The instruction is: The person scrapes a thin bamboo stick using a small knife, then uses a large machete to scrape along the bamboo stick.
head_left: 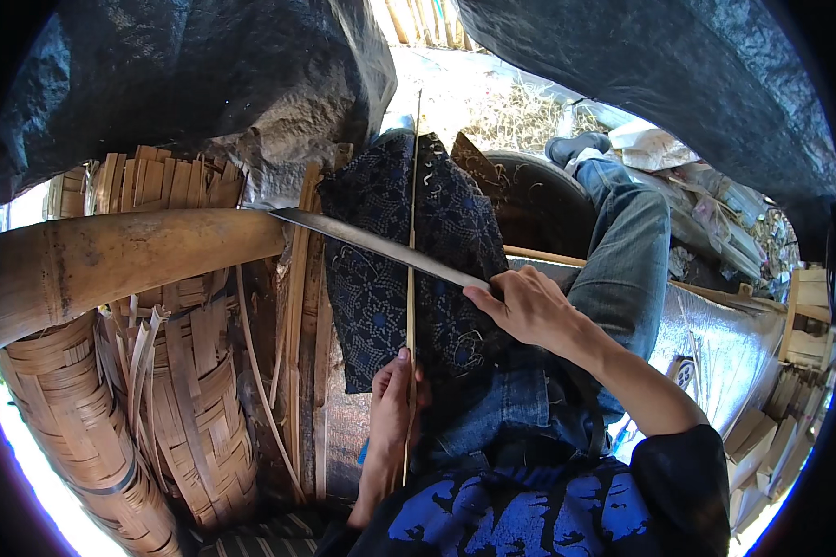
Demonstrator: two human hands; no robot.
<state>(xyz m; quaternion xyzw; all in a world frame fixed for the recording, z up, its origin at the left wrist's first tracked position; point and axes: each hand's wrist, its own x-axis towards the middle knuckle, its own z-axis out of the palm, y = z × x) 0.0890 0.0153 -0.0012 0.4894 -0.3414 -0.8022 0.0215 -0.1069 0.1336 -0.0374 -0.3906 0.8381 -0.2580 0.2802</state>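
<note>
My left hand (pixel 398 390) is closed round a thin bamboo strip (pixel 411 320), thumb on top, low over my lap. The strip runs away from me, nearly straight, over a dark blue patterned cloth (pixel 367 269) spread on my leg. My right hand (pixel 529 302) grips a long knife (pixel 381 244), its handle hidden inside the fingers. The blade points left and crosses over the strip; whether its edge touches the strip I cannot tell. Its tip lies by the end of a thick bamboo pole (pixel 139 255) at the left.
Woven bamboo rolls (pixel 84 408) stand at the lower left, with upright slats (pixel 302 325) beside them. Dark plastic sheeting (pixel 659 74) hangs overhead. A black tyre-like ring (pixel 548 190) lies beyond my bent right leg (pixel 622 251). Stacked wood pieces (pixel 766 418) are at the right.
</note>
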